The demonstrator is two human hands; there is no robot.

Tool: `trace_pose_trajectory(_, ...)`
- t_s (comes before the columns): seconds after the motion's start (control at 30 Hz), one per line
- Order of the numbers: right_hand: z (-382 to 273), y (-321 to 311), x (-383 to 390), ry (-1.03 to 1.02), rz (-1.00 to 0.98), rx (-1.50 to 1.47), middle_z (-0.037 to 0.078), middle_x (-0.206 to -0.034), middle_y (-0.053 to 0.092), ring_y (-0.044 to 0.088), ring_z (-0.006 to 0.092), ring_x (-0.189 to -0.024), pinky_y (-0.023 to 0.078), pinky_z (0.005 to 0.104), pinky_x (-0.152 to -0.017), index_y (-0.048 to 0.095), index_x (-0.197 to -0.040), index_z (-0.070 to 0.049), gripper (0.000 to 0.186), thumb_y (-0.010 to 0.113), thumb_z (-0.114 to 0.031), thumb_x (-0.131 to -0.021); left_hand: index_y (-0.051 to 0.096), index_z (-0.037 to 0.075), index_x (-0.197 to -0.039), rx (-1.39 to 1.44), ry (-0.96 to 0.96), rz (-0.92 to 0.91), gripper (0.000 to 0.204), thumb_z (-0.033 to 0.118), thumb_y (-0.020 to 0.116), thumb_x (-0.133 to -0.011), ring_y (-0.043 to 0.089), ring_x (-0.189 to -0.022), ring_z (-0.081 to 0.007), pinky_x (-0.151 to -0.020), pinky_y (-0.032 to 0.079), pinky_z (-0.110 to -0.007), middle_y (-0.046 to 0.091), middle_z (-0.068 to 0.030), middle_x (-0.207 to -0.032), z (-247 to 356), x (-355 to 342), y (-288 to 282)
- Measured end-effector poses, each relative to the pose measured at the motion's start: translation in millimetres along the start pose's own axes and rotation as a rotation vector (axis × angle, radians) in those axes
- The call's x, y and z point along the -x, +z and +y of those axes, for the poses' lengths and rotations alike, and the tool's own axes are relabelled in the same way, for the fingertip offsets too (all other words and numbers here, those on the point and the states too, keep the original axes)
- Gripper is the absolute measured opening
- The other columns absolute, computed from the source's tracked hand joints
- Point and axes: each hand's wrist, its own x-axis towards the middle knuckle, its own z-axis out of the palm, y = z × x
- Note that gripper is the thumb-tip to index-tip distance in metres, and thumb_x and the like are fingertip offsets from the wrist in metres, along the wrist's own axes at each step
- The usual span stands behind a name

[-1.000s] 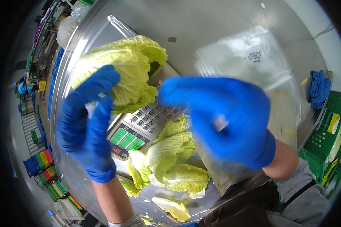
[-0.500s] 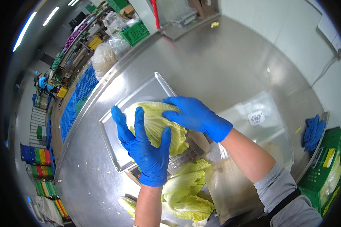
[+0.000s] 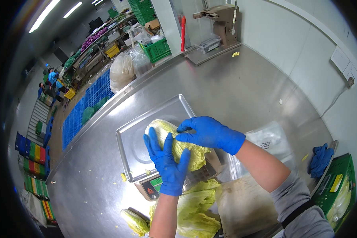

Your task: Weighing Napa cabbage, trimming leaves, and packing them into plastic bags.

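A pale yellow-green napa cabbage (image 3: pixel 164 128) is over the right part of a digital scale's steel tray (image 3: pixel 125 152). My left hand (image 3: pixel 168 162), in a blue glove, lies along its near left side with long, slightly spread fingers. My right hand (image 3: pixel 212 135), gloved in blue too, grips the far right side, its fingers bent against the leaves. Between them the two hands hold the cabbage. Below my left palm the scale's green display (image 3: pixel 156 182) shows in part. Loose cabbage leaves (image 3: pixel 198 202) lie in front of the scale, and a small piece of cabbage (image 3: pixel 135 222) is at their left.
Clear plastic bags (image 3: pixel 267 139) and a brownish sheet (image 3: pixel 246 202) lie on the steel table (image 3: pixel 87 178) at the right. A crumpled blue glove (image 3: pixel 320 160) sits by the right edge, above a green crate (image 3: pixel 337 186). A brown stand (image 3: pixel 224 25) is at the back.
The view has shifted, showing more of the table's far end. The cabbage has turned or tipped between my hands, and my left fingers have drawn closer together along it.
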Motion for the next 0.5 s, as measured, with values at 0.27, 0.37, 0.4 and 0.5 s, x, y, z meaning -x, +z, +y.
trace_pose_trajectory(0.27,-22,55,3,0.121,0.198,-0.496,0.013,-0.098,0.06,0.057,0.0216,-0.094,0.044,0.0335,-0.084,0.054,-0.104,-0.005,0.04,0.073,-0.029,-0.076,0.015,0.009,-0.147,0.966,-0.48,0.326,0.09,0.008,0.067,-0.073,0.016,-0.139,-0.0235,-0.113,0.016,-0.036,0.015,-0.0105,-0.152,-4,13,5)
trace_pose_trajectory(0.37,-42,41,54,-0.008,0.405,-0.382,0.012,-0.106,0.058,0.054,0.0176,-0.099,0.043,0.0329,-0.087,0.051,-0.108,-0.006,0.04,0.07,-0.025,-0.078,0.014,0.008,-0.147,1.041,-0.381,0.251,0.091,0.011,0.065,-0.072,0.017,-0.139,-0.0229,-0.112,0.018,-0.036,0.015,-0.0099,-0.152,52,17,-13)
trace_pose_trajectory(0.4,-40,42,79,0.017,0.408,-0.372,0.012,-0.106,0.058,0.054,0.0176,-0.099,0.043,0.0329,-0.087,0.051,-0.108,-0.006,0.04,0.07,-0.025,-0.078,0.014,0.008,-0.147,1.058,-0.4,0.24,0.091,0.011,0.065,-0.072,0.017,-0.139,-0.0229,-0.112,0.018,-0.036,0.015,-0.0099,-0.152,64,28,-15)
trace_pose_trajectory(0.5,-49,46,175,-0.072,0.594,-0.491,0.015,-0.119,0.053,0.052,0.0215,-0.109,0.04,0.0344,-0.093,0.046,-0.117,-0.002,0.047,0.068,-0.019,-0.079,0.016,0.008,-0.147,0.734,-0.137,0.041,0.101,0.032,0.073,-0.066,0.01,-0.14,-0.0321,-0.112,0.013,-0.042,0.007,-0.018,-0.152,108,73,-27)
